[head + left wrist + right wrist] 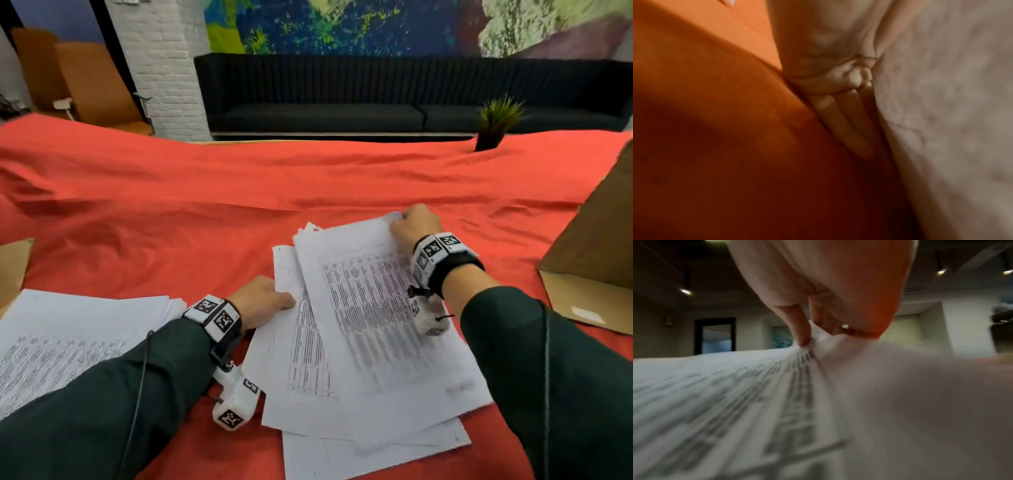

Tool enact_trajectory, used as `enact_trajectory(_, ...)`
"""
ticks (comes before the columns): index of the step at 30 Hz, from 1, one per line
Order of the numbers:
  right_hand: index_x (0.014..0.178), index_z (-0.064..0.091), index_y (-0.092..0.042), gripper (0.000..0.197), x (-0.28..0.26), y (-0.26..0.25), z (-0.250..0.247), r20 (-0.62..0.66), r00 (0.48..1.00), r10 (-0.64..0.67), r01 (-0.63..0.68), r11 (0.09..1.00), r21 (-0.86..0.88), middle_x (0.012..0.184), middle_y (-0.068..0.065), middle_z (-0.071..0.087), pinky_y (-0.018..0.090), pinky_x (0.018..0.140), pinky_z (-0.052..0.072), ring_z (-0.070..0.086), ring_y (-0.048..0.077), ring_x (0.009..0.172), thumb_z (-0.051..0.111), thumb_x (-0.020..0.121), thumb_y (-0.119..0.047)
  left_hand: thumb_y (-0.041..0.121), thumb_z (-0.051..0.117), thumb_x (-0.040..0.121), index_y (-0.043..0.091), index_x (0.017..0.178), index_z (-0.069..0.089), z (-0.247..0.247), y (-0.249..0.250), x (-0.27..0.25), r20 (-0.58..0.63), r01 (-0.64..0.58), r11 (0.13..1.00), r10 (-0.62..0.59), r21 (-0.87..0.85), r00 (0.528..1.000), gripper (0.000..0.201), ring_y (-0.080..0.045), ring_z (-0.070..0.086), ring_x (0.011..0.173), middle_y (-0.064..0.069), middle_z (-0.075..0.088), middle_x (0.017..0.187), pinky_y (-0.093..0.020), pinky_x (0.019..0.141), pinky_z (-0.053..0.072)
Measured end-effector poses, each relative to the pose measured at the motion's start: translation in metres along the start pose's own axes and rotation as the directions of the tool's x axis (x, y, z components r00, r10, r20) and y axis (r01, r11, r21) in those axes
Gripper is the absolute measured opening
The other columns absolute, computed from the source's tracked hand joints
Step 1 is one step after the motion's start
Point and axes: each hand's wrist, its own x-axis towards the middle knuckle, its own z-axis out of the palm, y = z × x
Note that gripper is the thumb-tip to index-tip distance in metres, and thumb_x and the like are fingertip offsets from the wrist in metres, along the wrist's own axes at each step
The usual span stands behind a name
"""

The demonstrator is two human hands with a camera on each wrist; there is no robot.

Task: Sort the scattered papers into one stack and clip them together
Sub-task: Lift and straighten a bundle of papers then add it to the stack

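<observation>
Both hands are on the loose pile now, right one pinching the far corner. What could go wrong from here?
1. The right hand pinches only the far corner of the top sheet; pulling may crease or tear it, and the right wrist view already shows it puckered.
2. The sheets under the left hand are fanned at different angles, so lifting could let lower ones slide onto the red cloth.
3. A second stack lies under the left forearm and could be dragged askew.
</observation>
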Motion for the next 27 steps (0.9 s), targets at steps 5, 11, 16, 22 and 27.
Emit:
enact_trajectory(5, 0.088, 0.056, -0.01, 0.023, 0.0, 0.033, 0.004, 0.04, 0.984, 0.171, -0.17, 0.985, -0.027, 0.082, 0.014, 0.055, 0.028, 0.058, 0.036, 0.053, 0.029, 0.072, 0.055, 0.091, -0.032, 0.046, 0.06, 0.093, 0.003, 0.11, 0.071, -0.002, 0.006, 0.001, -0.072, 0.058, 0.989, -0.068, -0.139, 0.995, 0.047, -0.029, 0.07, 0.097, -0.01, 0.074, 0.109, -0.032, 0.086, 0.051)
enact_trajectory(11, 0.063, 0.044, -0.015, 0.024, -0.018, 0.034, 0.033, 0.211, 0.976, 0.053, -0.086, 0.985, 0.147, 0.061, 0.007, 0.035, 0.035, 0.06, 0.026, 0.037, 0.021, 0.065, 0.052, 0.082, -0.003, 0.025, 0.079, 0.089, 0.014, 0.114, 0.075, 0.012, 0.014, 0.0, -0.063, -0.103, 0.995, 0.102, 0.0, 0.993, 0.028, 0.001, 0.068, 0.077, 0.011, 0.074, 0.092, -0.009, 0.059, 0.049)
enact_trajectory(16, 0.127, 0.056, -0.007, 0.056, -0.024, 0.04, 0.007, 0.143, 0.983, 0.111, -0.157, 0.918, 0.365, 0.116, 0.005, 0.059, 0.037, 0.092, 0.047, 0.057, 0.023, 0.107, 0.082, 0.082, -0.027, 0.018, 0.077, 0.089, 0.022, 0.104, 0.074, -0.003, 0.023, -0.013, -0.226, -0.284, 0.947, 0.247, -0.149, 0.942, 0.016, 0.006, 0.071, 0.073, 0.017, 0.076, 0.084, -0.014, 0.066, 0.053)
enact_trajectory(22, 0.114, 0.067, -0.011, 0.025, -0.077, -0.006, -0.026, 0.28, 0.938, -0.206, -0.118, 0.57, 0.813, 0.095, 0.003, 0.075, 0.03, 0.065, 0.056, 0.071, 0.019, 0.08, 0.059, 0.094, 0.001, 0.04, 0.075, 0.087, 0.027, 0.104, 0.073, -0.022, 0.055, -0.046, -0.316, -0.432, 0.897, 0.386, -0.09, 0.867, 0.021, -0.017, 0.075, 0.097, 0.005, 0.079, 0.102, -0.037, 0.09, 0.059)
enact_trajectory(27, 0.102, 0.063, -0.015, 0.024, -0.114, -0.076, -0.077, -0.286, 0.868, -0.407, 0.475, 0.511, 0.716, 0.091, -0.001, 0.069, 0.023, 0.069, 0.053, 0.066, 0.004, 0.076, 0.061, 0.081, -0.001, 0.041, 0.073, 0.092, 0.02, 0.112, 0.077, -0.042, 0.109, -0.087, -0.509, -0.513, 0.834, 0.538, 0.203, 0.673, 0.029, -0.019, 0.074, 0.094, 0.002, 0.078, 0.103, -0.035, 0.087, 0.058)
